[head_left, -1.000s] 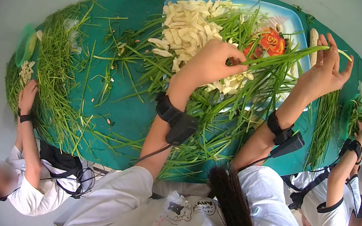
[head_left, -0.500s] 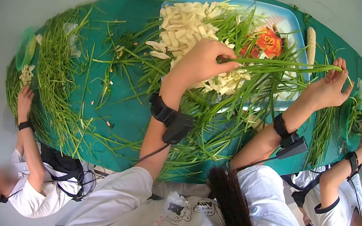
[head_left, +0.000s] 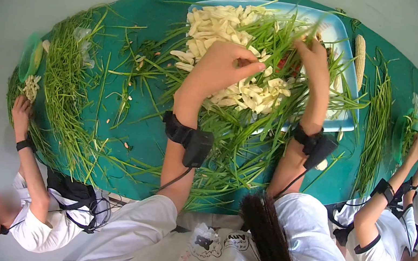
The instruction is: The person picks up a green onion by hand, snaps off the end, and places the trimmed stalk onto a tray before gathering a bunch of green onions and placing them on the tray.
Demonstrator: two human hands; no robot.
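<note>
My left hand (head_left: 218,69) is closed in a pinch over the pale cut pieces (head_left: 217,25), thumb against forefinger; what lies between the tips is too small to make out. My right hand (head_left: 314,60) is over the far right part of the blue tray (head_left: 344,56), its fingers closed on thin green stalks that look like chives, smeared by motion. More loose green stalks (head_left: 284,33) lie across the tray between the hands. A large tangle of green stalks (head_left: 225,149) spreads below my hands at the tray's near edge.
A corncob (head_left: 359,61) lies right of the tray. Long green stalks (head_left: 377,130) lie farther right, and a wide heap of stalks (head_left: 66,80) covers the left side of the green table (head_left: 142,174). A co-worker's hand (head_left: 21,112) is at far left; other people work at right.
The stalks stretched between my hands have left that position. My right hand has swung left and away from me, from beyond the tray's right edge to over the tray. My left hand barely moved.
</note>
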